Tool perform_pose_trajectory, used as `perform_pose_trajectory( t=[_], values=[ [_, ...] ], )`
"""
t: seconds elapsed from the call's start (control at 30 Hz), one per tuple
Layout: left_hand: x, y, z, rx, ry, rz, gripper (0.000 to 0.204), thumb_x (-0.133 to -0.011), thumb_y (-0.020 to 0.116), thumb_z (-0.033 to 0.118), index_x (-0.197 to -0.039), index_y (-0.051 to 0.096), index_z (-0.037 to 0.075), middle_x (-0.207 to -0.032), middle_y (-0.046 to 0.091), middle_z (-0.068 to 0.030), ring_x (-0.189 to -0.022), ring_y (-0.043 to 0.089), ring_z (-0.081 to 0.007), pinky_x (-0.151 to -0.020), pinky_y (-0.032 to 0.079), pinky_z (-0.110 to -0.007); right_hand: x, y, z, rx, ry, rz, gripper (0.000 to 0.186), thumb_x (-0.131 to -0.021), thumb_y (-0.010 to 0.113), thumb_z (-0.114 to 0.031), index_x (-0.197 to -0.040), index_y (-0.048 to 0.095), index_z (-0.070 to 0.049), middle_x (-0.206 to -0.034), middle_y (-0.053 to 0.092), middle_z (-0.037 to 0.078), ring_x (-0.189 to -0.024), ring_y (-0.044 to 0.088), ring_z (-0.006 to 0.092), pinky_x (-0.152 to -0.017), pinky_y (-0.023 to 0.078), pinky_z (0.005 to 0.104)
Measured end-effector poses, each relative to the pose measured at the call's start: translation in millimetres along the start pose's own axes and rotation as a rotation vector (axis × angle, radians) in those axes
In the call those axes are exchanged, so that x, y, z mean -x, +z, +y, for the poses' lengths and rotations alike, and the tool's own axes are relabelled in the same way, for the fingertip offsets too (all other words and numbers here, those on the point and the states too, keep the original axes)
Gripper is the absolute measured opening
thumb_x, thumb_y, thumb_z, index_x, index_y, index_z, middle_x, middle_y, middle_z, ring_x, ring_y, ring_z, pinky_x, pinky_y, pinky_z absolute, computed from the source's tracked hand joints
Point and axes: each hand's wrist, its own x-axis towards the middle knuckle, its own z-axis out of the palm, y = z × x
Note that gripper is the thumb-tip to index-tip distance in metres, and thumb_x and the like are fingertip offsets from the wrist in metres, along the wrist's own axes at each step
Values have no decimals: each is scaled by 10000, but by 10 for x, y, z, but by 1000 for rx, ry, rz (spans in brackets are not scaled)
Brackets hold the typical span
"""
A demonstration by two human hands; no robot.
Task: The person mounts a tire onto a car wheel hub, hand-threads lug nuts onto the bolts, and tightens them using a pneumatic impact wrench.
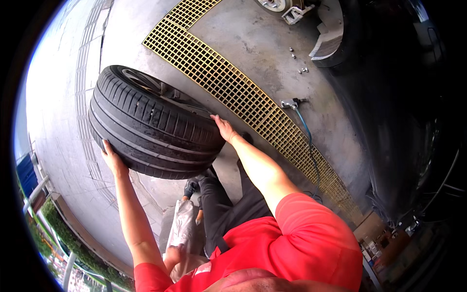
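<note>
A car wheel (151, 124) with a black grooved tyre is tilted in front of me, its tread turned toward me. Part of its spoked rim (151, 82) shows on the far side. My left hand (114, 160) grips the tread at the lower left, thumb lying on the rubber. At the right edge of the tyre, my right hand (224, 129) holds on with its fingers near the sidewall. Some fingers of both hands are hidden by the tyre. Whether the wheel touches the floor cannot be made out.
A yellow floor grating (233, 87) runs diagonally to the right. Past it lie an impact wrench (291, 103) with a blue-green air hose (306, 127) and several lug nuts (303, 70). A dark car (384, 112) stands right, near an exposed brake hub (275, 5). Another person's legs (187, 192) show below the wheel.
</note>
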Motion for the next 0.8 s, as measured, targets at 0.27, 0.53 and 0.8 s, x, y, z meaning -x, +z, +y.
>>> perform_pose_trajectory(
  t=[0.27, 0.53, 0.8],
  values=[
    [-1391, 1283, 1464, -103, 44, 1, 853, -900, 503, 570, -1446, 292, -51, -1453, 373, -255, -1303, 424, -351, -1058, 361, -435, -698, 77, -804, -45, -229, 292, 564, -1004, 350, -483, -1242, 586, -29, -1194, 640, 185, -1171, 576, 317, -991, 424, 357],
    [-2353, 2119, 1637, -40, 403, -499, 561, -1017, 372, 370, -1451, 297, 22, -1502, 307, -212, -1402, 291, -310, -1131, 241, -373, -875, 416, -1442, -117, 171, 514, 751, -988, 305, -578, -1275, 530, 78, -1282, 581, 206, -1232, 516, 263, -1047, 364, 330],
    [-1471, -1015, 811, -218, -235, -12, 699, -1005, 373, 448, -1501, 173, -1, -1545, 238, -214, -1412, 289, -322, -1153, 217, -400, -97, 1855, -2263, -1032, 497, 572, 891, -890, 317, -746, -1490, 282, -88, -1551, 278, 96, -1399, 297, 284, -1148, 226, 464]
  ],
)
